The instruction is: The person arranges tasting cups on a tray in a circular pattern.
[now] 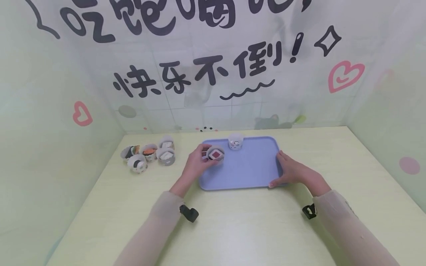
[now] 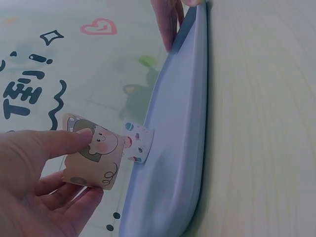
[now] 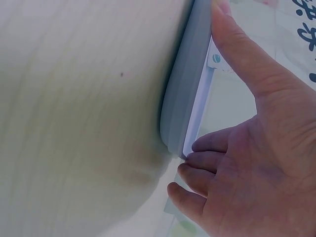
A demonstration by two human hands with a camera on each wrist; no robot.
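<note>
In my left hand (image 1: 196, 164) I hold a small paper cup (image 2: 94, 153), thumb on one side and fingers on the other. A cartoon face is printed on its side, and a red-and-white square piece (image 1: 216, 154) shows inside. This cup is above the left part of a blue tray (image 1: 249, 162). My right hand (image 1: 293, 170) spreads along the tray's right side, thumb near the front corner and fingertips touching the edge farther back. Another patterned paper cup (image 1: 235, 142) stands at the tray's back edge; its contents cannot be made out.
Left of the tray, several paper cups (image 1: 166, 157) stand grouped on the pale wooden table (image 1: 233, 225), some holding sushi-like pieces, one with an orange top (image 1: 149, 152). A printed wall covering (image 1: 199, 111) rises behind the table and along both sides.
</note>
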